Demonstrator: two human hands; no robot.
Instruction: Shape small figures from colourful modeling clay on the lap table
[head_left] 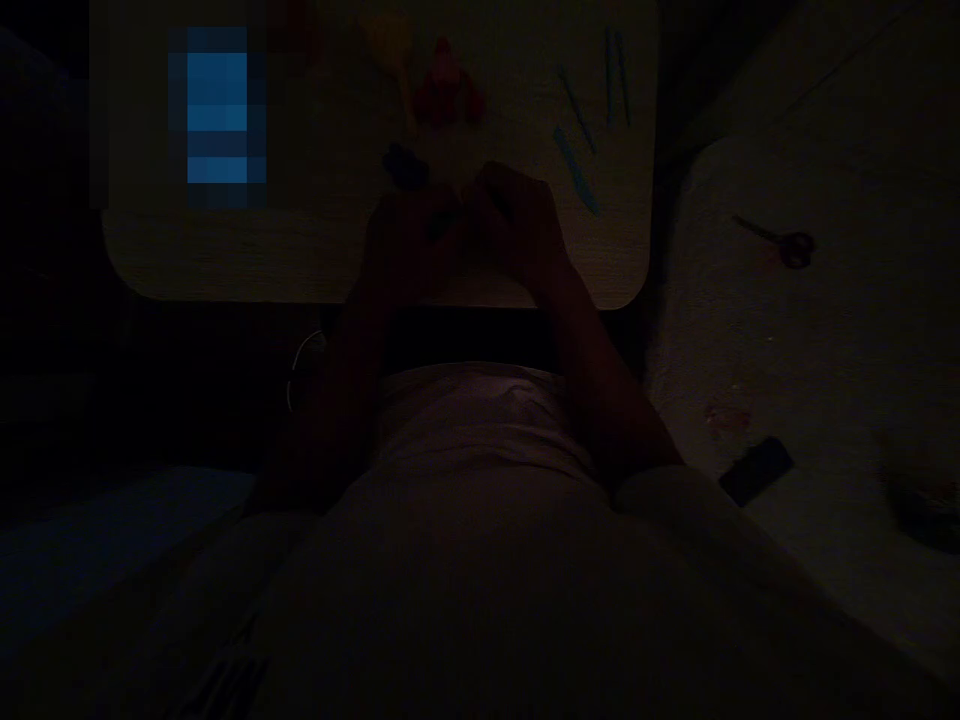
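Note:
The scene is very dark. My left hand (409, 240) and my right hand (517, 225) meet over the near edge of a small wooden table (225, 250). Both have their fingers curled together around something small and dark that I cannot make out. Just beyond the hands lies a dark lump (405, 165). A red lump (446, 90) sits further back on the table. Blue stick-like tools (576, 165) lie to the right of my right hand.
A pale surface to the right carries a pair of scissors (784, 243) and a flat dark object (756, 470). A blurred blue patch (217, 115) covers the table's far left. My pale shirt (480, 480) fills the foreground.

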